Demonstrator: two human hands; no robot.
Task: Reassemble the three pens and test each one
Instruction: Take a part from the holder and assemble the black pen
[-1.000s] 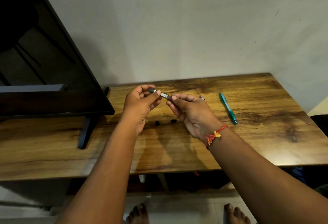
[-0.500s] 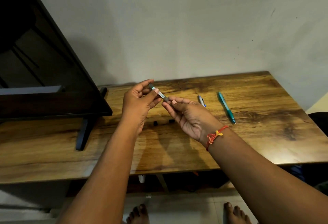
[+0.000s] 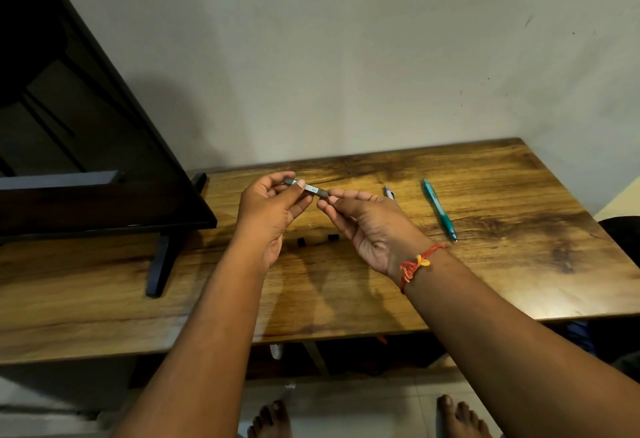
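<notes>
held pen: a short dark pen [image 3: 311, 189] with a pale label band, raised above the table [image 3: 519, 229], lying nearly level, its right end a little lower.
left hand: the left hand [image 3: 273, 215] grasps the pen's left end, thumb on the near side, fingers curled round the far side.
right hand: the right hand [image 3: 370, 226] pinches the pen's dark right end at the fingertips, palm turned up toward the camera.
relation: the pen bridges the two hands; only its middle stretch shows between them.
teal pen: a teal pen [image 3: 439, 209] lies on the table to the right of the right hand, apart from it, tip pointing near.
white pen: a white pen [image 3: 389, 192] lies just beyond the right hand, partly hidden by it.
loose parts: two small black pieces [image 3: 301, 242] rest on the table beneath the hands, side by side, apart.
wrist: a red thread band [image 3: 415, 264] circles the right wrist.
left of scene: a dark screen [image 3: 86, 160] stands on the table on a black foot [image 3: 162, 264].
</notes>
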